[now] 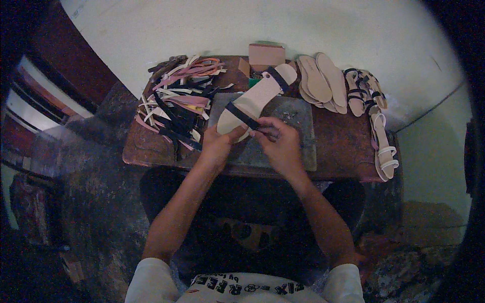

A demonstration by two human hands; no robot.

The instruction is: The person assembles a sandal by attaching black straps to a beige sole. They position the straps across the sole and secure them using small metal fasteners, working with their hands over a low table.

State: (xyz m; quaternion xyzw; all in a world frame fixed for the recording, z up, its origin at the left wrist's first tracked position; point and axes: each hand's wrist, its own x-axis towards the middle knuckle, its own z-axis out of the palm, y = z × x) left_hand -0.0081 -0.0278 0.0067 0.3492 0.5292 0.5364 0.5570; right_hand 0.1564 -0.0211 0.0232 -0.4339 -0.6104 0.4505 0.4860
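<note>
A beige sandal (252, 101) is held up over a grey work slab (298, 113), tilted with its heel away from me to the upper right. My left hand (220, 144) is closed on the toe end of its sole. One black strap (240, 114) crosses the front of the sole, and a second black strap (276, 79) is at the heel end. With bent fingers, my right hand (280, 144) pinches the right end of the front strap at the sole's edge. The underside of the sole is hidden.
A heap of black, white and pink strips (177, 103) covers the left of the brown table (343, 151). Behind the sandal stands an open cardboard box (267, 55). Loose beige soles (323, 83), black-strapped sandals (356, 93) and a white-strapped sandal (385, 154) lie at the right.
</note>
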